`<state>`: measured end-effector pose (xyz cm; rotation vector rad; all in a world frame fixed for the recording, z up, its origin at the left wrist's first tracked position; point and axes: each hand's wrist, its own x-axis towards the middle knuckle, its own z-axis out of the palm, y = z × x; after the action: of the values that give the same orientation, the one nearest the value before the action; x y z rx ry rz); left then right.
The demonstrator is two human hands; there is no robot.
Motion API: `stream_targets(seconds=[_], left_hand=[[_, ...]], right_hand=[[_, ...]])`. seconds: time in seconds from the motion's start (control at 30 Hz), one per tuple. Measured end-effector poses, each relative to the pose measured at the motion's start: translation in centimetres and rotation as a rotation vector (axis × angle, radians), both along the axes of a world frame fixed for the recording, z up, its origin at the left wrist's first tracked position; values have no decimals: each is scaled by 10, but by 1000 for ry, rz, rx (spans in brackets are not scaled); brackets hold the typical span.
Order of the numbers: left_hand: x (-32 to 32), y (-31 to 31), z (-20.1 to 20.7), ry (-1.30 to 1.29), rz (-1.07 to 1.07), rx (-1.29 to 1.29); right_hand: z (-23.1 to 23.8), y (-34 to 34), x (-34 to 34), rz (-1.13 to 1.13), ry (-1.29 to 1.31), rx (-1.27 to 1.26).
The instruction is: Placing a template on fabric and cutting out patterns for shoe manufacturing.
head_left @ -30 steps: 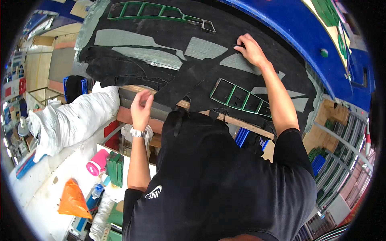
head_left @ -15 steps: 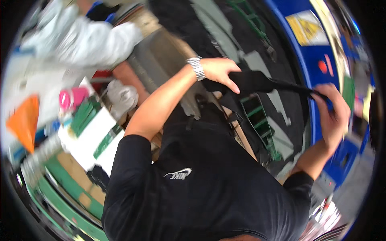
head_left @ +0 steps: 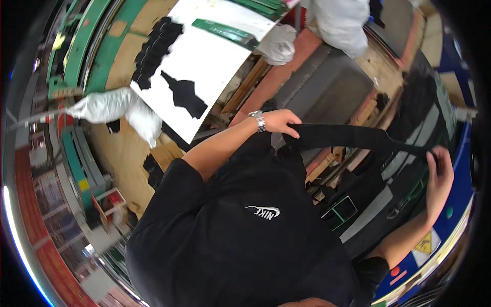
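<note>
A long black fabric strip (head_left: pixel 342 136) stretches between my two hands, wide on the left and narrowing toward the right. My left hand (head_left: pixel 279 123), with a metal watch (head_left: pixel 258 122) at its wrist, pinches the wide end. My right hand (head_left: pixel 441 171) has the thin end between thumb and fingers. Beyond my left arm, a black cut piece (head_left: pixel 188 97) of similar material lies on a white tabletop (head_left: pixel 212 66). Beside it rests an overlapping row of black pieces (head_left: pixel 157 51).
A green template (head_left: pixel 225 33) lies on the white tabletop. A dark flat board (head_left: pixel 327 77) is ahead of my hands. White plastic bags (head_left: pixel 340 23) stand at the back. Black sheets with grey bands (head_left: pixel 376 210) lie at right, beside a blue machine edge (head_left: pixel 463 174).
My view and body have turned left, bringing the white tabletop and its black pieces into fuller view. Both hands still hold the strip, which now looks straighter between them.
</note>
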<state>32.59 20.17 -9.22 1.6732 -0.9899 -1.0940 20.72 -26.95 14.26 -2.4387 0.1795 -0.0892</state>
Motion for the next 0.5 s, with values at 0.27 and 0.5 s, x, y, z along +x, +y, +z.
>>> stream_targets(seconds=[0.27,0.5], left_hand=[[-90,188,-72,196,1082,-46],[-131,275,-136,694,1687,-398]], right_hand=[[-43,259,284,634,-45,179],[-162,589,432,1095,-184,165]])
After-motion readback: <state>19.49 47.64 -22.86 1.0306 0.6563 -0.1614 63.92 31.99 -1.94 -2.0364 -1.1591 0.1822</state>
